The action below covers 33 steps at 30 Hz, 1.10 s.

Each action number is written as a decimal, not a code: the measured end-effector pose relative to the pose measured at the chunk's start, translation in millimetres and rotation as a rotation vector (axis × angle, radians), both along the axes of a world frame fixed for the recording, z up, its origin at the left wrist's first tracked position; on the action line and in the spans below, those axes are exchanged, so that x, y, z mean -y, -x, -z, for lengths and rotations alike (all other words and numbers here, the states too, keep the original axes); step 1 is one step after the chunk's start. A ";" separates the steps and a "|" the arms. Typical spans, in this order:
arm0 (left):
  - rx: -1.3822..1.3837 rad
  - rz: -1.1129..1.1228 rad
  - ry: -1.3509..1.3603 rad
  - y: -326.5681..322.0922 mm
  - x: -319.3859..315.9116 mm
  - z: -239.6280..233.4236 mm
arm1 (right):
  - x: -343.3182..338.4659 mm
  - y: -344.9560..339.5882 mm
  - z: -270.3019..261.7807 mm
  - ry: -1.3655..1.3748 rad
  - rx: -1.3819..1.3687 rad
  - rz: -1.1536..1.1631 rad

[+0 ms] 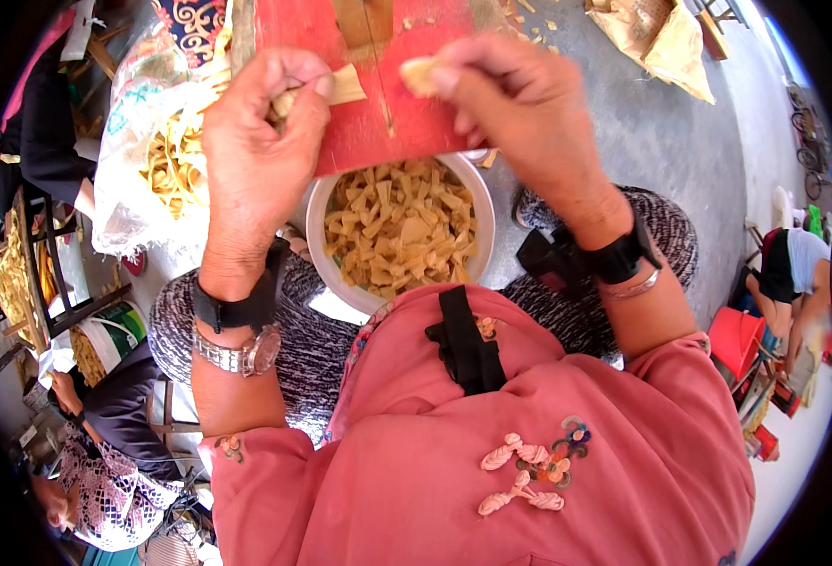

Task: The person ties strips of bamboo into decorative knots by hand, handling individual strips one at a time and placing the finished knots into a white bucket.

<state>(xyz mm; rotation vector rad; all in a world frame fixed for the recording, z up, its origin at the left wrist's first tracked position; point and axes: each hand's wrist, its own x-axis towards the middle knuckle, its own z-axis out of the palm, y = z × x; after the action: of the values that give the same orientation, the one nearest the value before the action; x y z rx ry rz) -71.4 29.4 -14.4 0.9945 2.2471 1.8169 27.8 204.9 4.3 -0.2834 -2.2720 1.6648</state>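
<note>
My left hand pinches a pale tan strip of dried plant material, its flat end sticking out to the right past the thumb. A knotted or folded part of it sits in the curl of the fingers. Held by my right hand, which is blurred, is a small yellowish folded piece between thumb and fingertips. Both hands are over a red-painted wooden board with a slit along its middle. Below the board's near edge, a white round tub holds many folded tan pieces.
To the left stands a white woven sack with loose strips. A paper sack and scraps lie on the concrete floor. Another person sits at lower left near a tipped bucket. A person bends near a red bucket.
</note>
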 end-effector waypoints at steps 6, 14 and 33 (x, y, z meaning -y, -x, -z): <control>-0.377 0.032 -0.043 -28.3 35.2 0.8 | -63.7 -20.6 24.1 0.010 -0.062 0.156; -0.580 0.352 0.210 -51.2 39.3 21.6 | -52.3 -60.8 69.1 -0.413 0.238 0.144; -0.230 0.433 1.019 -35.5 53.1 129.3 | 102.2 -61.6 214.6 -0.711 0.337 -0.847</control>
<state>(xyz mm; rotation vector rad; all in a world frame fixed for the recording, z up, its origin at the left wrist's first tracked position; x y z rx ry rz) -35.9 -23.7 -143.7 1.2872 2.3191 0.2820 89.4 102.7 -210.3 0.7003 -3.3304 0.9613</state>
